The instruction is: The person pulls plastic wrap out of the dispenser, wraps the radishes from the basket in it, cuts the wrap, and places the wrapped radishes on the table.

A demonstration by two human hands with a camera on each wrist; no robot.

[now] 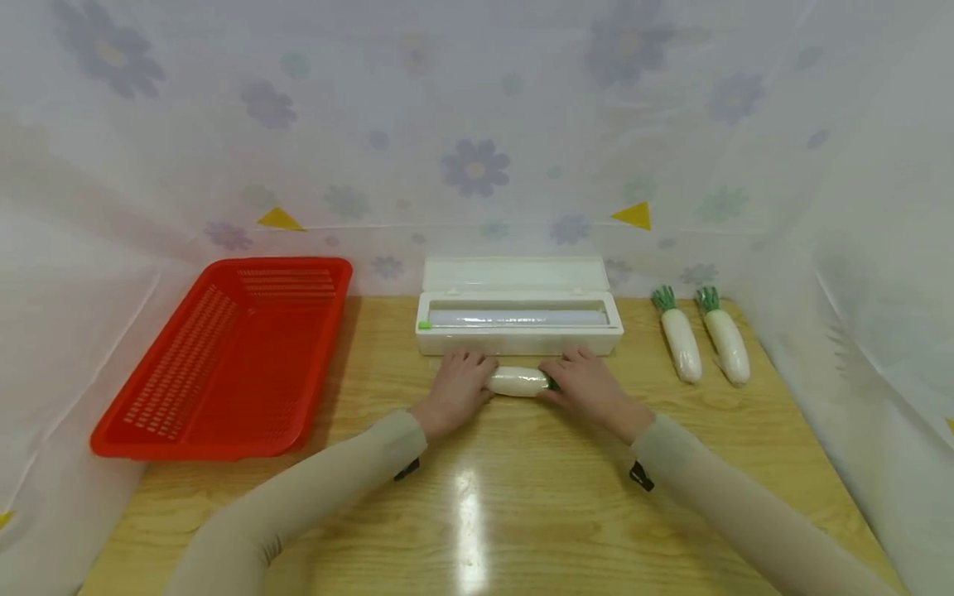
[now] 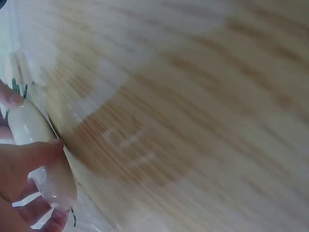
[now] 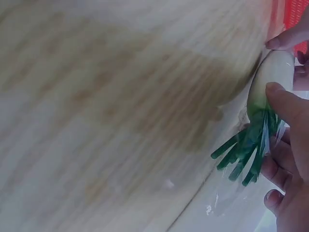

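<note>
A white radish (image 1: 517, 382) with cut green stalks (image 3: 246, 152) lies crosswise just in front of the white cling film box, its stalk end to the right. My left hand (image 1: 458, 389) grips its left end, thumb on the near side and fingers beyond. At the stalk end, my right hand (image 1: 586, 386) holds it, thumb on the white body and fingers behind the stalks. Clear film (image 2: 89, 210) shows around the radish in both wrist views. The cling film box (image 1: 522, 342) has its lid raised, with a film roll (image 1: 519, 318) inside.
A red plastic basket (image 1: 298, 439) stands at the left of the wooden table (image 1: 551, 530). Two more film-covered radishes, a nearer-in one (image 1: 681, 348) and an outer one (image 1: 729, 348), lie at the right. A flowered sheet (image 1: 477, 108) hangs behind, with white sheeting at both sides.
</note>
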